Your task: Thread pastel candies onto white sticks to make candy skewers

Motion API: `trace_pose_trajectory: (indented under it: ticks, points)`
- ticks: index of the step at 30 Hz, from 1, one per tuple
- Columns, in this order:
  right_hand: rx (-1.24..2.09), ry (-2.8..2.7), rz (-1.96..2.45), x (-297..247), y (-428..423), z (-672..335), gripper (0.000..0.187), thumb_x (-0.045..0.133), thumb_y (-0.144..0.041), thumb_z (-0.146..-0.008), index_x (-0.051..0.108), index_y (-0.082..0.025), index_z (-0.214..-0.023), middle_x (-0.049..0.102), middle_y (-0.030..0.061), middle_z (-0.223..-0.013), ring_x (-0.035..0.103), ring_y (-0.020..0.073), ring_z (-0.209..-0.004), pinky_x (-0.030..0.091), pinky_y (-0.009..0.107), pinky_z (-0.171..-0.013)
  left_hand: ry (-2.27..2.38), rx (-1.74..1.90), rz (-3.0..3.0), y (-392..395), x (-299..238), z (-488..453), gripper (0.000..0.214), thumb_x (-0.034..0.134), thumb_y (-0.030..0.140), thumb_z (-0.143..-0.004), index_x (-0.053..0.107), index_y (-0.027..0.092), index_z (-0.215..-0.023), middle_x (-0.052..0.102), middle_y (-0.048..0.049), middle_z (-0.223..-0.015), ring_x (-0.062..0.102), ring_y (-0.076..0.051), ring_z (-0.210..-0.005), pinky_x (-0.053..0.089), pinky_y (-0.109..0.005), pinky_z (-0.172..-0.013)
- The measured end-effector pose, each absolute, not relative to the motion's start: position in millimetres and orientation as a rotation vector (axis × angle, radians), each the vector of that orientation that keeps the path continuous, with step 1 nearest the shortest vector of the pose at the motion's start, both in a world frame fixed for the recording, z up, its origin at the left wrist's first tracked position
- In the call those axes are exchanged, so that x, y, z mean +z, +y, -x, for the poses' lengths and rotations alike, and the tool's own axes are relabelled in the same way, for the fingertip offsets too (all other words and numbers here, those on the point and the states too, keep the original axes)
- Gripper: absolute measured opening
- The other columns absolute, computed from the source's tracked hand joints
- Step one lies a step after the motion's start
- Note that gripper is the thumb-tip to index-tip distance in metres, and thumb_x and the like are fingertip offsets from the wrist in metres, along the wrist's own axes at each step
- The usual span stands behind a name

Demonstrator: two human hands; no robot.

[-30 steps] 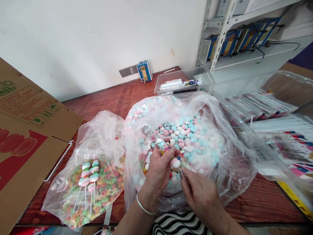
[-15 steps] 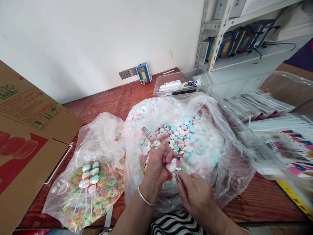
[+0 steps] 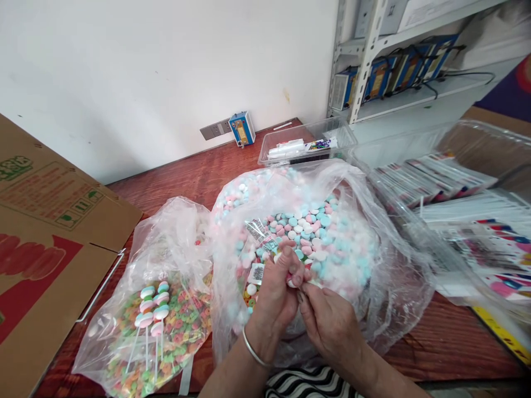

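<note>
My left hand, a silver bangle at its wrist, is closed round a pink and white candy that shows between its fingers. Meeting it from the right, my right hand pinches a thin stick whose tip end is mostly covered by the fingers. Both hands are over an opened clear plastic bag full of pink, white and blue round candies. A clear printed wrapper lies just beyond my left hand; whether the hand touches it I cannot tell. A small white printed packet rests beside that hand.
Left of the hands, candy skewers on white sticks lie on a bag of colourful ring candies. A cardboard box stands far left. Clear plastic bins with printed packs are at right; a blue device sits by the wall.
My hands have come closer together, and the candy between them is now more covered by fingers. The wrapper beyond my left hand has shifted slightly, and the small white packet now shows.
</note>
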State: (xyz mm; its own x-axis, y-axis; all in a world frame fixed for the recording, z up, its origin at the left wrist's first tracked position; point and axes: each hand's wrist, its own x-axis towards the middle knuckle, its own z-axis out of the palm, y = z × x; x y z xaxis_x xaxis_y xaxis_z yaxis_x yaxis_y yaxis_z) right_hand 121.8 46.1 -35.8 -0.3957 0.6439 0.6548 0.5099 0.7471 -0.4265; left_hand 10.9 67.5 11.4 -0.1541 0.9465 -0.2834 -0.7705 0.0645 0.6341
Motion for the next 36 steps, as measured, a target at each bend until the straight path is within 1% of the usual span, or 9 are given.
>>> trace_pose_trajectory:
  ticks: [5, 9, 12, 16, 20, 23, 29, 33, 36]
  points:
    - [0.197, -2.08, 0.874, -34.2, 48.8, -128.5, 0.017, 0.038, -0.015, -0.099, 0.054, -0.012, -0.106, 0.068, 0.0063, -0.071, 0.064, 0.0179, -0.059, 0.048, 0.028, -0.055, 0.726, 1.616, -0.235, 69.9, 10.4, -3.0, 0.039, 0.076, 0.04, -0.078, 0.063, 0.017, -0.107, 0.062, -0.0004, -0.085, 0.061, -0.012, -0.077, 0.051, -0.026, -0.075]
    - [0.225, -2.094, 0.858, -33.1, 46.1, -126.8, 0.017, 0.038, -0.013, -0.098, 0.055, -0.013, -0.102, 0.067, 0.0045, -0.067, 0.062, 0.0168, -0.055, 0.046, 0.027, -0.053, 0.733, 1.702, -0.237, 82.4, 21.9, 11.9, 0.026, 0.075, 0.027, -0.08, 0.063, 0.018, -0.101, 0.05, 0.0074, -0.067, 0.047, -0.003, -0.052, 0.046, -0.019, -0.061]
    - [0.338, -2.066, 0.905, -33.8, 48.8, -121.2, 0.019, 0.037, -0.015, -0.099, 0.056, -0.015, -0.096, 0.065, 0.0047, -0.067, 0.064, 0.0179, -0.057, 0.046, 0.027, -0.055, 0.762, 1.632, -0.258, 79.8, 19.1, -0.6, 0.018, 0.073, 0.029, -0.082, 0.062, 0.017, -0.091, 0.037, 0.0102, -0.056, 0.035, -0.002, -0.043, 0.042, -0.018, -0.054]
    - [0.703, -2.054, 1.003, -31.2, 53.5, -122.6, 0.017, 0.038, -0.021, -0.1, 0.055, -0.018, -0.1, 0.066, 0.0022, -0.071, 0.065, 0.0174, -0.06, 0.047, 0.026, -0.055, 0.753, 1.618, -0.224, 74.0, 10.6, -11.8, 0.021, 0.073, 0.034, -0.082, 0.062, 0.017, -0.089, 0.043, 0.0084, -0.059, 0.045, -0.004, -0.05, 0.049, -0.021, -0.065]
    - [0.975, -2.05, 0.999, -27.1, 50.6, -131.6, 0.02, 0.037, -0.022, -0.1, 0.053, -0.022, -0.089, 0.064, -0.001, -0.07, 0.062, 0.0148, -0.059, 0.046, 0.023, -0.054, 0.738, 1.713, -0.214, 80.6, 14.7, 9.3, 0.026, 0.073, 0.037, -0.081, 0.064, 0.018, -0.096, 0.057, 0.0032, -0.074, 0.058, -0.008, -0.066, 0.053, -0.027, -0.077]
    - [0.918, -2.088, 0.955, -29.0, 45.2, -134.2, 0.021, 0.036, -0.021, -0.1, 0.054, -0.021, -0.089, 0.065, 0.0003, -0.072, 0.061, 0.0147, -0.06, 0.045, 0.023, -0.056, 0.761, 1.706, -0.15, 88.6, 21.5, 28.5, 0.023, 0.073, 0.033, -0.081, 0.063, 0.019, -0.096, 0.056, 0.0039, -0.071, 0.058, -0.008, -0.062, 0.053, -0.022, -0.066]
    - [0.292, -2.269, 0.9, -37.4, 44.5, -123.1, 0.029, 0.034, -0.017, -0.099, 0.058, -0.017, -0.083, 0.057, 0.0009, -0.054, 0.053, 0.017, -0.048, 0.036, 0.028, -0.05, 0.763, 1.739, -0.087, 90.8, 19.0, 15.7, 0.016, 0.071, 0.027, -0.084, 0.057, 0.018, -0.084, 0.041, 0.0093, -0.058, 0.038, -0.002, -0.043, 0.042, -0.015, -0.048]
    - [0.315, -2.234, 0.967, -37.5, 51.6, -118.9, 0.03, 0.032, -0.019, -0.1, 0.057, -0.016, -0.085, 0.06, 0.0022, -0.059, 0.056, 0.0167, -0.049, 0.037, 0.027, -0.05, 0.823, 1.664, -0.168, 79.1, 7.4, -10.3, 0.021, 0.072, 0.034, -0.083, 0.059, 0.017, -0.086, 0.045, 0.0082, -0.059, 0.045, -0.004, -0.046, 0.046, -0.018, -0.054]
    - [0.594, -2.185, 1.004, -36.4, 52.8, -124.0, 0.025, 0.033, -0.02, -0.1, 0.054, -0.019, -0.086, 0.061, 0.0005, -0.062, 0.059, 0.0158, -0.053, 0.04, 0.025, -0.051, 0.764, 1.661, -0.18, 75.6, 4.9, -6.6, 0.03, 0.07, 0.041, -0.084, 0.063, 0.016, -0.097, 0.059, 0.0017, -0.073, 0.062, -0.01, -0.069, 0.053, -0.025, -0.073]
